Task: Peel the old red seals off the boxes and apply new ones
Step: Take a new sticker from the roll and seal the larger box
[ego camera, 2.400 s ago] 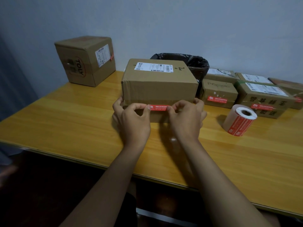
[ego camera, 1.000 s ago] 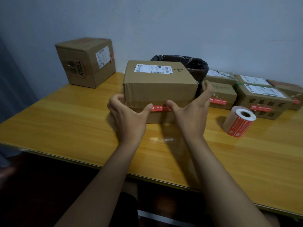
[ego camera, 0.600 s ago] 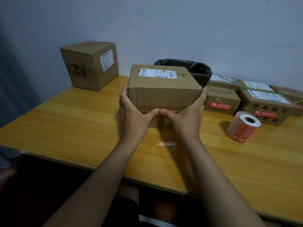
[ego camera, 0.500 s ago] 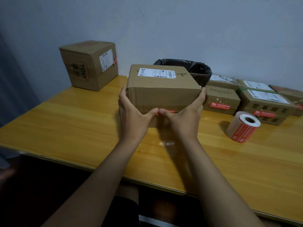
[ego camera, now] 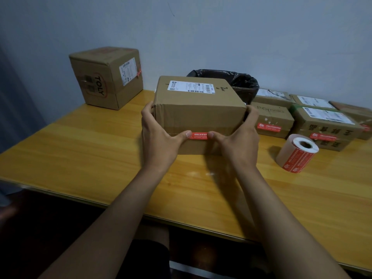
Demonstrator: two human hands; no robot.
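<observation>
Six cardboard boxes are in view on the wooden bench (ego camera: 84, 150). One centre box (ego camera: 198, 109) sits near the middle, a white shipping label on its top. One tall box printed "TOLY" (ego camera: 104, 77) stands at the back left corner, well apart from the centre box. Four low boxes are grouped at the back right; the nearest two are the "pomelo" box (ego camera: 271, 119) and a box with a green-taped corner (ego camera: 324, 125).

Three red seals show clearly: one red seal (ego camera: 198, 135) across the front seam of the centre box, and one on each front face of the two nearest right-hand boxes. One label roll (ego camera: 298, 153) of red seals lies on its side just in front of the right group.

The left hand (ego camera: 159, 135) and right hand (ego camera: 238, 137) grasp the centre box: fingers wrap its left and right sides, and the thumbs press the front face at either end of the red seal.

The bench's near edge runs across the lower frame. Bare surface lies to the left of and in front of the centre box.

One black-lined waste bin (ego camera: 241, 81) stands behind the centre box; its contents cannot be seen.
</observation>
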